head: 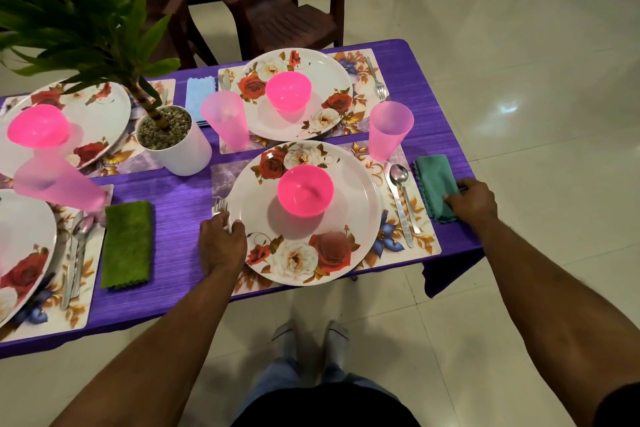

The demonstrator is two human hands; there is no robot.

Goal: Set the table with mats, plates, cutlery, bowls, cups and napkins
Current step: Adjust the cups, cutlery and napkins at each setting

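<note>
A floral plate [304,246] with a pink bowl [304,191] lies on a flowered mat [426,239] at the near right of the purple table [180,211]. My left hand [221,243] is closed around a fork [220,206] at the plate's left rim. My right hand [472,201] presses on a folded teal napkin [434,180] beside the mat. A spoon [401,180] and a knife [398,211] lie on the mat's right side. A pink cup [388,130] stands above them.
A potted plant [173,139] stands mid-table, its leaves over the left settings. A second setting with plate [322,114], bowl, cup [227,123] and blue napkin [197,97] lies behind. A green napkin [128,243] lies left. Two brown chairs [277,0] stand beyond the table.
</note>
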